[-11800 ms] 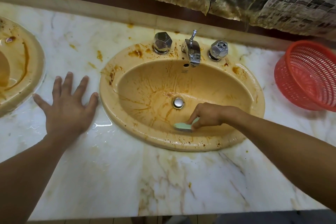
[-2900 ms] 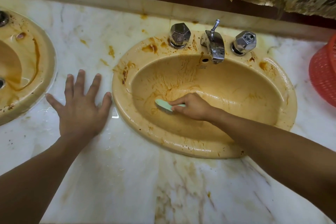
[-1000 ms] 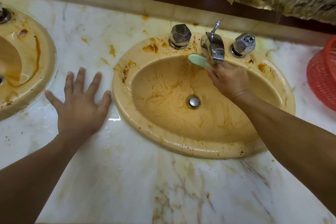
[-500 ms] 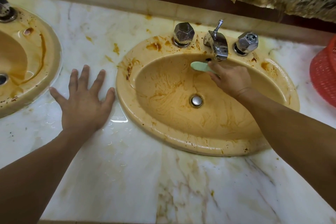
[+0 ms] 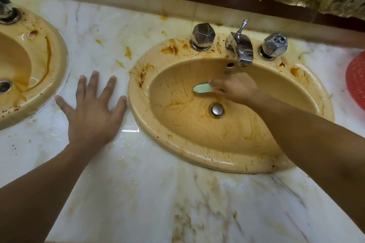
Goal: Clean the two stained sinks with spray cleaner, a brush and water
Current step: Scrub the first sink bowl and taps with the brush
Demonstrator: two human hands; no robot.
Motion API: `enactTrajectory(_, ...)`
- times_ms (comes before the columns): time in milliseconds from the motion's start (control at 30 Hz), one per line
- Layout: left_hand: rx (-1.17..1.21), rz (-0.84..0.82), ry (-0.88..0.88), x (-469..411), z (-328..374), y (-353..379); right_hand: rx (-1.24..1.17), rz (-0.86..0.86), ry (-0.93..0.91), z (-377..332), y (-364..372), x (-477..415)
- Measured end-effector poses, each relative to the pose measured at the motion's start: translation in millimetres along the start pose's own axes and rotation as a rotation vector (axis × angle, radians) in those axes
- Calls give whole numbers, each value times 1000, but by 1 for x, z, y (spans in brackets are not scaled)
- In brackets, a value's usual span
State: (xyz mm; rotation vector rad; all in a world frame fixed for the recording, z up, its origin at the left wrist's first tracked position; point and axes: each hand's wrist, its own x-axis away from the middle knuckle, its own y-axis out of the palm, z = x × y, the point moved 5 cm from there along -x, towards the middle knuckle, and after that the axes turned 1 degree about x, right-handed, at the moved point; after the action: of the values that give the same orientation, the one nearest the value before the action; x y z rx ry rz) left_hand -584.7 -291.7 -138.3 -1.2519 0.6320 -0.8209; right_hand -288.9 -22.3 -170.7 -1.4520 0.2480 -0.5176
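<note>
Pale green plastic, the brush (image 5: 201, 88) looks light and stiff, probably slick with wet grime, so the sure hold is its back end. The right hand (image 5: 236, 88) is curled round it there now, head pressed to the far-left wall of the right sink (image 5: 217, 162), just beyond the drain (image 5: 217, 110). The spout (image 5: 242, 49) overhangs right above the knuckles, between the left knob (image 5: 203, 36) and right knob (image 5: 274, 45), crowding any far stroke. The left hand (image 5: 92, 112) lies flat, fingers spread, on the wet marble counter (image 5: 138, 193), between this basin and the stained left sink (image 5: 57, 69). A red basket (image 5: 356, 79) sits at the right edge.
</note>
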Motion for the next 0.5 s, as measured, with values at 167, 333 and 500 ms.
enactTrajectory(167, 1, -3, -1, 0, 1, 0, 13, 311, 113, 21, 1, 40)
enactTrajectory(333, 2, 0, -10, 0, 1, 1, -92, 603, 126, 8, -31, 19)
enactTrajectory(500, 9, -7, -12, 0, 0, 0, -115, 14, 5, -19, 11, 0)
